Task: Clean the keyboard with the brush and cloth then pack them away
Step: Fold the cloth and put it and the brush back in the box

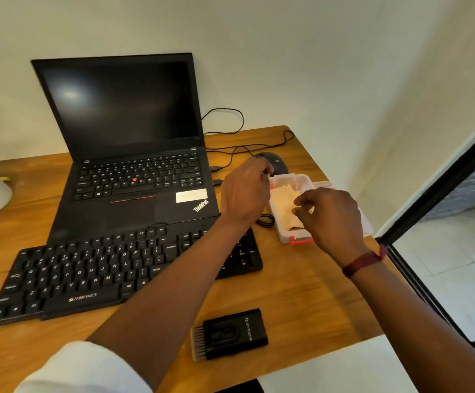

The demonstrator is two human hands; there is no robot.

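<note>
The wooden desk (301,293) lay under both hands. The open laptop (122,109) stood to the left of the left hand (244,191), and the black keyboard (88,268) lay under the left forearm, nearer the person than either hand. The clear box (283,236) sat between and under the two hands. The brush (236,333) lay on the desk well short of both hands, untouched. The left hand's fingers curled at the box's far rim; whether they gripped it could not be told. The right hand (332,219) hovered over the box, thumb and fingers pinching the beige cloth (283,202) inside. The mouse (277,161) sat just beyond the left hand.
</note>
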